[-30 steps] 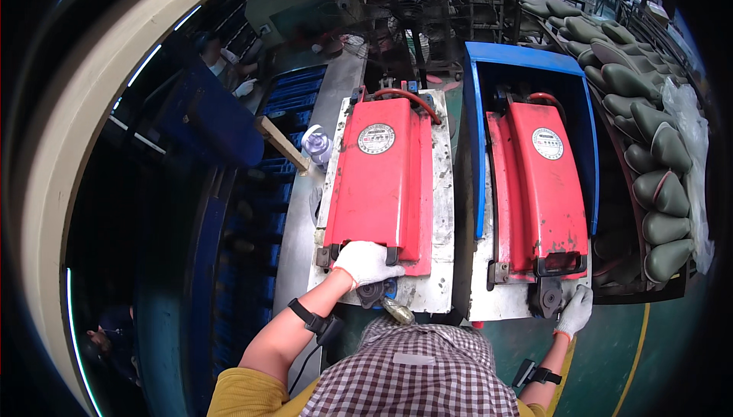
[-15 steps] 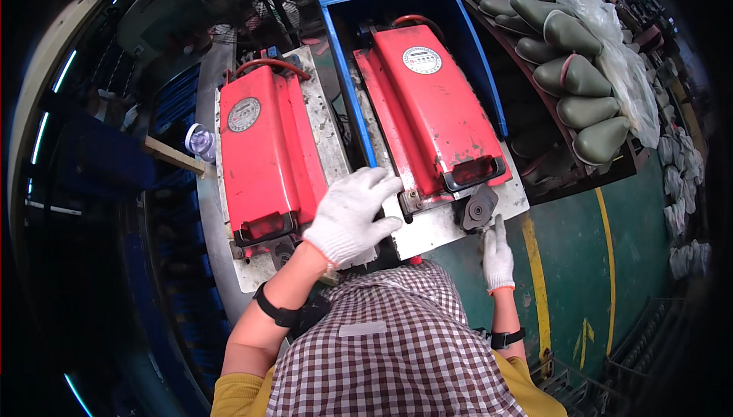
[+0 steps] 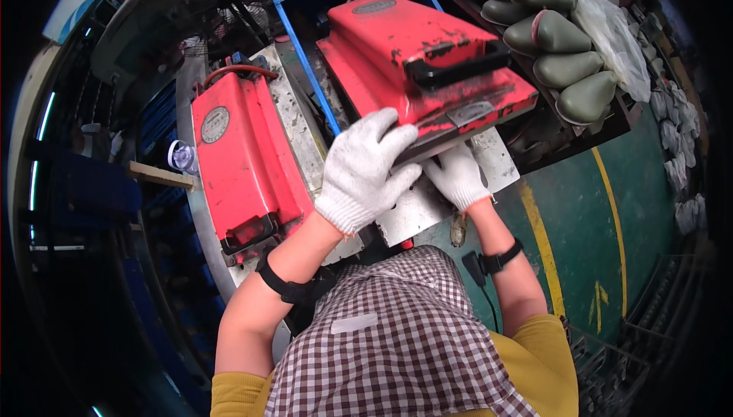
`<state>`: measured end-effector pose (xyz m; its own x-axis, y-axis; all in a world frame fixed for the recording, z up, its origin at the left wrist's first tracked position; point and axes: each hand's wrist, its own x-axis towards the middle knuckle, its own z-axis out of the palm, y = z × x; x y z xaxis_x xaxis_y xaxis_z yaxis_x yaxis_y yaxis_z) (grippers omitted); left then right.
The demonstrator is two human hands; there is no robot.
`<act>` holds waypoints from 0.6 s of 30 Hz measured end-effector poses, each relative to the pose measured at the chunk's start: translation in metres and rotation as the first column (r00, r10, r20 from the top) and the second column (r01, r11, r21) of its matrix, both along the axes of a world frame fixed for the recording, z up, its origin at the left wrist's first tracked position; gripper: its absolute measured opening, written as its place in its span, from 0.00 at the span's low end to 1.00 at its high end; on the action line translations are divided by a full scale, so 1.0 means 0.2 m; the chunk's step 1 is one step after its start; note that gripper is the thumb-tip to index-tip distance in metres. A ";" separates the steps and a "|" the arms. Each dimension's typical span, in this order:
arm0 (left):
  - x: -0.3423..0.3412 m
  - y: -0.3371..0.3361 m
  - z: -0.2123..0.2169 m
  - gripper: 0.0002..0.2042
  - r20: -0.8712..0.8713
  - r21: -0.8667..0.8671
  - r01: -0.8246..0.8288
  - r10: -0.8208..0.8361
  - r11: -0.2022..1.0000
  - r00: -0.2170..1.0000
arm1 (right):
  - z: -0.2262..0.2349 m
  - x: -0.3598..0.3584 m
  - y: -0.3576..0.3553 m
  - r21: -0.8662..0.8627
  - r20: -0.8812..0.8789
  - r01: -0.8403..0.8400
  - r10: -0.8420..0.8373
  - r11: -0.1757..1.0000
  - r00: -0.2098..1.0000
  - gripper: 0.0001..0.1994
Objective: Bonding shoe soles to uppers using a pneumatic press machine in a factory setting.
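Observation:
The right-hand red metal cover [image 3: 397, 51], worn at its front edge and fitted with a black handle [image 3: 458, 66], stands tilted with its front raised above a silvery base plate [image 3: 416, 215]. My left hand [image 3: 366, 173], in a white knit glove, grips the cover's front left corner, its thumb below the edge. My right hand [image 3: 458, 177], gloved too, reaches in beneath the raised front edge. Its fingertips are partly hidden there, so their hold cannot be made out. On the left, a second red cover [image 3: 240, 157] lies lowered on its own plate.
A blue metal housing [image 3: 305, 58] surrounds the back of the raised cover. Dark green shoe-shaped pieces [image 3: 565, 70] and clear plastic sheeting [image 3: 611, 35] fill a rack at the right. A clear round container [image 3: 182, 156] stands at the left. Yellow lines [image 3: 538, 241] mark the green floor.
The right-hand red cover has tilted up at its front. My right hand has moved from beside the front latch to under the cover, and my left hand has come onto its corner.

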<state>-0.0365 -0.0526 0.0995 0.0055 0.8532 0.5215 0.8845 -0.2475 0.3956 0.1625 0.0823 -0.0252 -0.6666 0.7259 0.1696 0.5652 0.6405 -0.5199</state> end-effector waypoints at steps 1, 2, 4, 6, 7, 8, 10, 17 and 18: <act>-0.01 0.02 0.07 0.28 -0.011 0.060 -0.053 0.053 0.997 0.999 | -0.06 -0.12 0.10 -0.073 0.065 0.088 -0.083 0.993 0.994 0.29; -0.05 0.06 0.14 0.27 -0.026 0.082 -0.060 0.062 0.995 0.998 | -0.11 -0.21 0.19 -0.021 0.022 0.074 -0.073 0.997 0.997 0.36; -0.13 0.13 0.28 0.25 0.023 0.176 -0.064 0.061 0.982 0.998 | -0.21 -0.41 0.26 0.348 0.205 0.139 -0.220 0.927 0.954 0.43; -0.20 0.22 0.40 0.22 0.070 0.243 -0.070 0.055 0.967 0.996 | -0.24 -0.47 0.31 0.196 0.225 0.236 -0.278 0.952 0.934 0.43; -0.24 0.24 0.45 0.21 0.113 0.248 -0.086 0.059 0.965 0.992 | -0.23 -0.48 0.33 0.159 0.244 0.235 -0.268 0.959 0.932 0.42; -0.27 0.26 0.49 0.23 0.135 0.254 -0.085 0.051 0.964 0.989 | -0.20 -0.46 0.34 0.165 0.165 0.256 -0.282 0.953 0.945 0.41; -0.34 0.28 0.54 0.25 0.238 0.255 -0.054 -0.009 0.965 0.971 | -0.10 -0.40 0.42 -0.144 -0.105 0.244 -0.260 0.959 0.960 0.40; -0.41 -0.18 0.17 0.43 0.873 -0.036 -0.081 0.071 0.996 0.483 | 0.07 -0.15 0.06 -0.831 -0.503 -0.528 -0.641 0.175 0.579 0.28; -0.41 -0.28 0.08 0.47 0.919 -0.185 -0.038 0.186 0.982 0.347 | 0.07 -0.17 -0.02 -0.801 -0.559 -0.555 -0.608 0.223 0.563 0.29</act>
<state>-0.1191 -0.1080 0.1161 -0.5192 0.8542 0.0285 -0.0549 -0.0666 0.9963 0.1295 0.0786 -0.0103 -0.6742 0.6968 -0.2448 -0.3554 -0.5967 -0.7195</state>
